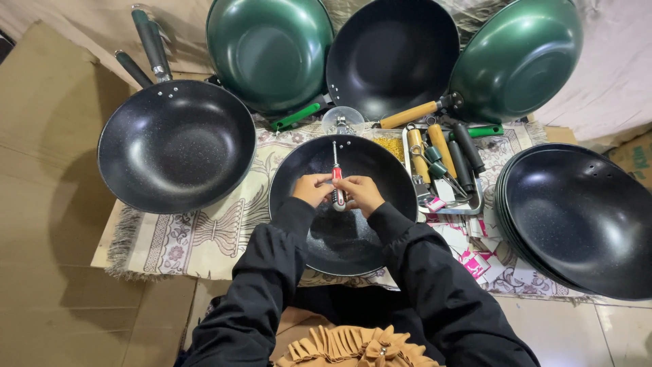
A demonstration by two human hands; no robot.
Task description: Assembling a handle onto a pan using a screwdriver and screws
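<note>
There is only one view, from a camera on the person's head. It looks steeply down, almost vertical, quite near the black pan (pixel 343 204) and cloth (pixel 204 234); the far edge probably lies beyond the frame.

**user1:** what's the person wearing? All I can make out is dark sleeves.

**user2:** yep, long black sleeves, left sleeve (pixel 261 272) and right sleeve (pixel 435 278). Fabric's smooth, slightly shiny, loose, with soft folds, and it runs right down to the wrists. Both hands are bare, left hand (pixel 312 189) and right hand (pixel 362 194), no gloves, can't spot any rings. At the bottom edge there's a tan pleated ruffle (pixel 353 346) with a small metal button in it.
</note>
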